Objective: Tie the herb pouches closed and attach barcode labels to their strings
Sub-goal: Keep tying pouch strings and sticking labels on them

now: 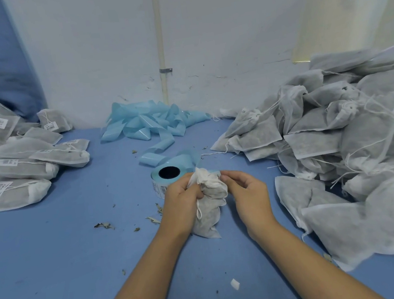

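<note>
Left hand (181, 197): fingers curl round pouch (209, 206) neck, steadying it.
Right hand (244, 190): fingers pinch gathered top, probably cinching the string.

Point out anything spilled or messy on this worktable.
Dried herb bits lie scattered on the blue table left of the pouch in both hands. A white scrap lies nearer. Used label backing is heaped loose by the wall.

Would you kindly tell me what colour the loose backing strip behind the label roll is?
Light blue backing strip, clearest in the head view.
</note>
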`<action>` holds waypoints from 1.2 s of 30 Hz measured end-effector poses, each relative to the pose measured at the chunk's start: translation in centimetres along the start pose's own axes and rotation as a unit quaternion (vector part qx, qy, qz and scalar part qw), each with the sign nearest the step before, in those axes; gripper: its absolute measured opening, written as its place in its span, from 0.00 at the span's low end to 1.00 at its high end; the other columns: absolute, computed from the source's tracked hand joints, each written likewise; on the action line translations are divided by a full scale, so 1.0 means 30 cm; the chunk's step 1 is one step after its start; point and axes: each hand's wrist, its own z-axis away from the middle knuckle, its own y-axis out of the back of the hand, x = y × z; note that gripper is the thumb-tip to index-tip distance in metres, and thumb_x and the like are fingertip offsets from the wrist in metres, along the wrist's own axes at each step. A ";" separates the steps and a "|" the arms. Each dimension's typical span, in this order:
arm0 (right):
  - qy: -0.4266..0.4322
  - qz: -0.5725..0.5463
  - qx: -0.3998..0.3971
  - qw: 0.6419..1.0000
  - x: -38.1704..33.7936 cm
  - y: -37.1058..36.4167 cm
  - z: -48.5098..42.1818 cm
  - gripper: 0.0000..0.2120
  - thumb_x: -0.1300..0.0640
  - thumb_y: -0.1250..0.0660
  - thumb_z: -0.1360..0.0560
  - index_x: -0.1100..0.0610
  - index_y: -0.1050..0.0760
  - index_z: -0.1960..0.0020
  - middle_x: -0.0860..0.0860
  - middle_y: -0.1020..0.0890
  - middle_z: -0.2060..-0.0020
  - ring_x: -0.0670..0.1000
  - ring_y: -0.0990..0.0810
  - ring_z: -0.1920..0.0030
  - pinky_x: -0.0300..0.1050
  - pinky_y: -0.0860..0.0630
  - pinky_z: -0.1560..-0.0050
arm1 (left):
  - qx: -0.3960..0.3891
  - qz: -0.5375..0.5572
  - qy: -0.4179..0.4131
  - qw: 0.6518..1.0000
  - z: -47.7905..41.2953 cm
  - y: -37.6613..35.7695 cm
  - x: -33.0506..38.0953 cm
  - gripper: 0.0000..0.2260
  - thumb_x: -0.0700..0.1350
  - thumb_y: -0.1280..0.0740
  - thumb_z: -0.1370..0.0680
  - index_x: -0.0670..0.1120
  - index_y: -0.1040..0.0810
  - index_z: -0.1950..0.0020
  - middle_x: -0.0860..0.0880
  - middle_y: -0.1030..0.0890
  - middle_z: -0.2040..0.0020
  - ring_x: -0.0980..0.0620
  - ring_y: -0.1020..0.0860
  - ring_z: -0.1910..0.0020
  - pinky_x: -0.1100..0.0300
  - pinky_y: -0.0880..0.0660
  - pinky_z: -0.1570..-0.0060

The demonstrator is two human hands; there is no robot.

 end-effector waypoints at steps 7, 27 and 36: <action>-0.034 -0.041 0.005 0.999 -0.006 0.005 -0.003 0.07 0.64 0.32 0.25 0.54 0.18 0.56 0.48 0.15 0.60 0.41 0.18 0.59 0.31 0.24 0.57 | 0.002 0.017 0.002 1.000 0.007 -0.003 0.010 0.18 0.27 0.42 0.31 0.48 0.24 0.69 0.58 0.24 0.72 0.62 0.28 0.71 0.72 0.31 0.68; -0.048 -0.045 0.148 0.987 0.010 0.005 -0.026 0.06 0.65 0.36 0.23 0.59 0.21 0.52 0.48 0.19 0.64 0.39 0.24 0.69 0.28 0.27 0.65 | 0.001 0.006 0.032 0.999 0.010 -0.002 0.016 0.08 0.30 0.41 0.31 0.40 0.30 0.66 0.51 0.30 0.70 0.57 0.32 0.70 0.66 0.34 0.69; 0.023 -0.033 0.220 0.975 -0.009 0.025 -0.018 0.04 0.62 0.35 0.23 0.56 0.22 0.52 0.47 0.19 0.61 0.43 0.21 0.60 0.30 0.26 0.59 | 0.069 0.012 -0.005 0.998 -0.009 -0.010 0.017 0.22 0.32 0.40 0.22 0.61 0.27 0.43 0.59 0.24 0.38 0.63 0.26 0.40 0.68 0.31 0.41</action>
